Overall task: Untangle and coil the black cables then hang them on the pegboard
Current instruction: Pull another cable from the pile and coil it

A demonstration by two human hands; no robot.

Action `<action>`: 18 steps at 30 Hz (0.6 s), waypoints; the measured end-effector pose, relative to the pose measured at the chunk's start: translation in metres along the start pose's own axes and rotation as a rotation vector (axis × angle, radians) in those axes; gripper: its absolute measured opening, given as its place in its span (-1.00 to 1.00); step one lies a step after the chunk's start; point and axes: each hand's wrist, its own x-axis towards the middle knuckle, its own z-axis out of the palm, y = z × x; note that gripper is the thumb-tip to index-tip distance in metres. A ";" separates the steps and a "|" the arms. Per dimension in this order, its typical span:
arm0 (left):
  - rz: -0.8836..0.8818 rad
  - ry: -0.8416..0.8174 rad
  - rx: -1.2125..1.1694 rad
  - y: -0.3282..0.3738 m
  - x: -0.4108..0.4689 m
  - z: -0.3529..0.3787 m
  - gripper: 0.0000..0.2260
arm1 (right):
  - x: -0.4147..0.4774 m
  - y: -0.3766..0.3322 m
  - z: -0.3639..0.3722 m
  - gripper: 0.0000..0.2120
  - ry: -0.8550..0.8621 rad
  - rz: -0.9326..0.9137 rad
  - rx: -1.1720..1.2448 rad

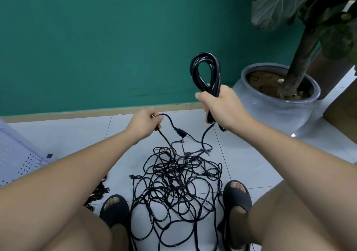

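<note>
A big tangle of black cables (173,183) lies on the tiled floor between my two feet. My right hand (220,103) grips a coiled bundle of black cable (205,73); its loops stand up above my fist and a loose end trails down to the tangle. My left hand (144,124) pinches a single black cable strand (170,121) that runs through a plug joint (179,131) down into the pile. A white pegboard (17,158) lies flat on the floor at the left.
A grey ceramic pot (278,103) with a large-leafed plant stands at the right by the green wall (96,38). My feet in dark slippers (237,198) flank the pile. A dark bundle (98,192) lies by my left foot. A brown box edge (343,107) shows at far right.
</note>
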 end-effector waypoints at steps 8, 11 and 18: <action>-0.024 -0.444 0.386 0.002 -0.021 0.001 -0.85 | 0.004 -0.002 -0.003 -0.55 0.058 -0.040 0.070; 0.049 -0.429 0.300 0.021 -0.031 0.004 -0.88 | 0.005 -0.004 0.000 -0.54 0.045 -0.064 0.121; 0.192 -0.497 -0.133 0.072 -0.064 0.019 -0.77 | 0.010 -0.007 0.005 -0.51 0.031 -0.066 0.258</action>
